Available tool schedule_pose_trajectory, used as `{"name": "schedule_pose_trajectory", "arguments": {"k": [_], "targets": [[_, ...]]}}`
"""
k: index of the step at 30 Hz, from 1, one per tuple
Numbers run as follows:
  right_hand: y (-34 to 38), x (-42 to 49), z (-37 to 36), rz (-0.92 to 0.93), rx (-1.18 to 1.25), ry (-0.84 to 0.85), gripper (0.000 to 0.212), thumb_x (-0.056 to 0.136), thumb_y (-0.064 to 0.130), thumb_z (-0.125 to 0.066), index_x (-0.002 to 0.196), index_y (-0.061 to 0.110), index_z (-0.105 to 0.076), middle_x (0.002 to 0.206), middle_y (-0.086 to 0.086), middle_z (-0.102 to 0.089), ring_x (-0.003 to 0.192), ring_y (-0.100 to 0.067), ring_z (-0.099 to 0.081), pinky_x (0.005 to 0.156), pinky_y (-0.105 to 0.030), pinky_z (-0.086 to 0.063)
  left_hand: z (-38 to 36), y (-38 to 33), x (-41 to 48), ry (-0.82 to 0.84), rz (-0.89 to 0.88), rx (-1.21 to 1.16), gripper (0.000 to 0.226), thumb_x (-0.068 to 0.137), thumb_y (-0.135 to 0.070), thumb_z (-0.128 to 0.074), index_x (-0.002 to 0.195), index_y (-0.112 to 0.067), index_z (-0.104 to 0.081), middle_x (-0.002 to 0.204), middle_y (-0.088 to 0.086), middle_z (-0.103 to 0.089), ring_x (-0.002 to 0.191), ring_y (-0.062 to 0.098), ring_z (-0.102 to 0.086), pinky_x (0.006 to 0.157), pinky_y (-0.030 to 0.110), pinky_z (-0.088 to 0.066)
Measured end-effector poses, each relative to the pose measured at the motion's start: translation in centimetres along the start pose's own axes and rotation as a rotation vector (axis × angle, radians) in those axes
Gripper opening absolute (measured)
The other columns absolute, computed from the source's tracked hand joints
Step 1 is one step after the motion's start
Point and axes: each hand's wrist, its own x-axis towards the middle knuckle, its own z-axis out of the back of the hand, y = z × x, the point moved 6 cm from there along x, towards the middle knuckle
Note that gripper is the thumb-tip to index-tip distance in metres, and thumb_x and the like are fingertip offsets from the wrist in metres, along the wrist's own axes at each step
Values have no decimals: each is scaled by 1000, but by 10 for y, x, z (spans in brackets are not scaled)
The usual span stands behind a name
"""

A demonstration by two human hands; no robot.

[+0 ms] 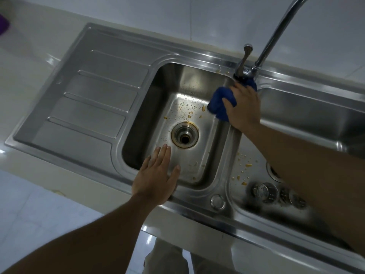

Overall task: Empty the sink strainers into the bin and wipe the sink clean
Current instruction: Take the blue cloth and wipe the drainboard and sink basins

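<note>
A double steel sink (221,56) fills the view. The left basin (209,135) has an uncovered drain hole (185,134) and yellow food bits and droplets on its floor. My right hand (244,107) grips a blue cloth (220,103) against the basin's far right corner, just below the tap base. My left hand (158,178) lies flat with straight fingers over the near rim of the left basin. Two metal strainers (265,191) (297,199) lie in the right basin (316,115) near its front, partly hidden by my right forearm.
A tall curved tap (276,34) with a lever handle (245,56) rises behind the divider. A ribbed draining board (88,99) lies to the left. More food bits dot the right basin near the divider. White tiled wall is behind, a purple object (3,24) at far left.
</note>
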Motion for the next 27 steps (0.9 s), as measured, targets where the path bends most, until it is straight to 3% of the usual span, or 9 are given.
{"name": "schedule_pose_trajectory", "arguments": {"k": [3,5,9,13,16,18,21,24,27], "targets": [[6,5,-4,-60,-19,-11,48,98,40,-46,142,21,-50,154,0,-42,143,-29,-30,119,-46,-21,0,2,0,-5,-4,-20,75,95,-68,1,158,-29,12,164,-12,16,152,7,18,125,34,1],[12,-5,-6,38,-56,15,41,95,35,-47,131,18,-57,144,-3,-52,140,-28,-36,115,-46,-27,2,2,-1,-6,-13,-38,76,95,-69,-1,159,-30,10,165,-12,13,154,8,12,125,35,-2],[14,-1,-3,85,-47,43,32,95,26,-48,119,10,-61,135,-8,-57,135,-29,-41,112,-46,-32,9,3,-4,-25,28,-203,73,99,-63,-22,160,-30,-2,169,-7,-6,146,18,-36,121,38,-20],[19,16,-2,75,-86,33,37,96,21,-50,128,2,-52,137,-17,-52,129,-32,-45,107,-44,-36,35,11,23,-122,-8,-279,64,104,-43,-33,161,-23,-10,168,-1,-14,152,19,-22,121,37,-24],[27,30,-10,109,-153,105,58,101,21,-46,152,2,-27,160,-16,-26,147,-31,-26,120,-45,-21,65,30,63,-234,-22,-168,61,106,-35,-32,161,-19,-9,169,0,-9,155,16,-7,124,35,-13],[32,41,-12,127,-155,85,65,102,20,-45,157,3,-14,165,-14,-13,152,-30,-16,122,-44,-14,81,50,87,-292,13,-38,61,107,-35,-29,160,-16,-7,169,2,-6,155,17,0,123,34,-4],[35,61,-16,145,-195,70,73,99,16,-50,157,2,-8,166,-15,-7,152,-32,-11,123,-46,-14,88,82,109,-305,47,126,60,108,-37,-20,161,-14,-2,169,6,-1,155,20,4,126,38,-3],[43,76,-33,286,-358,149,91,92,12,-58,157,3,5,166,-12,8,153,-30,1,124,-43,-10,85,98,117,-325,36,218,59,108,-38,-12,161,-14,-3,169,4,0,154,18,5,126,40,-5],[66,97,-48,475,-406,180,97,85,11,-62,157,6,2,167,-9,4,153,-28,1,124,-44,-6,83,101,122,-350,35,242,60,107,-41,-7,161,-15,-6,168,3,-4,154,17,3,125,40,-7]]}}
